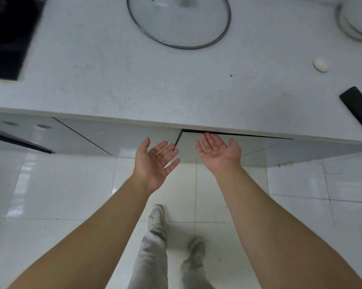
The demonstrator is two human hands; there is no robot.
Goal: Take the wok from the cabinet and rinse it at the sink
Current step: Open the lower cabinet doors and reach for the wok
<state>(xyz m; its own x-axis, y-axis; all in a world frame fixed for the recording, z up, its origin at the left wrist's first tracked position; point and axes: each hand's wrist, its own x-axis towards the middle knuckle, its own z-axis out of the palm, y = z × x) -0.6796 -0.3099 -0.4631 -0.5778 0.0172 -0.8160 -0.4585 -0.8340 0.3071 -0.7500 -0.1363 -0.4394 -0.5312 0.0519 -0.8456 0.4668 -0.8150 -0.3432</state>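
Note:
Both my hands reach palm-up toward the grey cabinet doors under the white countertop. My left hand (pixel 156 160) is open, fingers spread, in front of the seam between two doors. My right hand (pixel 218 152) is open too, its fingertips just below the top edge of the right cabinet door (pixel 263 150), where a thin dark gap shows under the counter edge. The left cabinet door (pixel 121 138) looks closed. No wok and no sink are in view.
On the countertop (pixel 134 80) lie a glass lid (pixel 179 21), a small white lump (pixel 321 64), a black handle (pixel 358 108) at the right edge and a white bowl (pixel 357 17). A black hob (pixel 7 36) sits at the left. My legs stand on white floor tiles.

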